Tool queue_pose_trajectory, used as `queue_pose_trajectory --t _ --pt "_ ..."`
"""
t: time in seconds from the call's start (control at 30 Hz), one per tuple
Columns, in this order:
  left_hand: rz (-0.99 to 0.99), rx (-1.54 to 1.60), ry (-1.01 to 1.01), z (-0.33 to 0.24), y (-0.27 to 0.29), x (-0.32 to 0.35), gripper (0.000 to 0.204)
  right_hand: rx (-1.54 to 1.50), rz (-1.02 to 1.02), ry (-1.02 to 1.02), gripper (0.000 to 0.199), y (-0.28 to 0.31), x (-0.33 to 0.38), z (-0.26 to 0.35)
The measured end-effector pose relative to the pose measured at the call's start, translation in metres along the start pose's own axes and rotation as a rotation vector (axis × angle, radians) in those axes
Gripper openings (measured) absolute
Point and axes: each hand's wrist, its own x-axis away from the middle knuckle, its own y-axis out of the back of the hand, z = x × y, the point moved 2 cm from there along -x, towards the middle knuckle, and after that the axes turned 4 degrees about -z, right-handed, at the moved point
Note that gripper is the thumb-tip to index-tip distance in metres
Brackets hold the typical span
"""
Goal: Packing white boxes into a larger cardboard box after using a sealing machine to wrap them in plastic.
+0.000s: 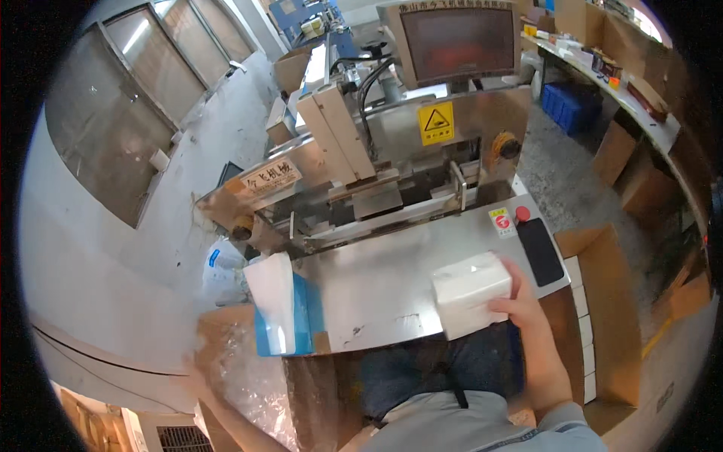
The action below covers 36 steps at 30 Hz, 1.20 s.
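My right hand [518, 297] grips the right end of a white box [471, 290] with a glossy surface like clear film. The thumb lies across its near side. It is over the front right of a machine's steel worktop [369, 279]. My left hand [199, 373] is smeared by motion at the far left, beside an open carton with crumpled clear plastic film [256, 377]; its fingers cannot be made out. On the worktop's left end stands a bright blue holder [307, 320] with a white sheet [271, 290] leaning out of it.
Behind the worktop rises a steel machine frame [410, 132] with a screen [461, 45]. A red button [523, 214] and a black flat panel or device [544, 252] sit at the right end. Lower right, an open carton [614, 324] holds a row of white boxes [578, 297].
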Motion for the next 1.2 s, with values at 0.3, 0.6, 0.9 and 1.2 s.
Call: queue_pose_trajectory --t 0.3,0.6,0.9,1.2 --pt "1.812 1.364 1.369 -0.328 0.062 0.27 0.095 -0.035 0.557 -0.009 0.083 -0.09 0.013 0.046" --pt "1.818 1.334 1.099 -0.456 0.027 0.341 0.06 -0.018 -0.259 -0.066 0.057 -0.019 0.06 0.03" --pt "1.736 1.187 -0.318 -0.535 0.054 0.42 0.058 -0.109 -0.641 0.092 0.065 0.072 0.101 0.055" --pt "1.254 0.678 -0.92 -0.468 -0.024 0.443 0.058 -0.2 -1.269 0.117 0.06 0.332 0.145 0.012"
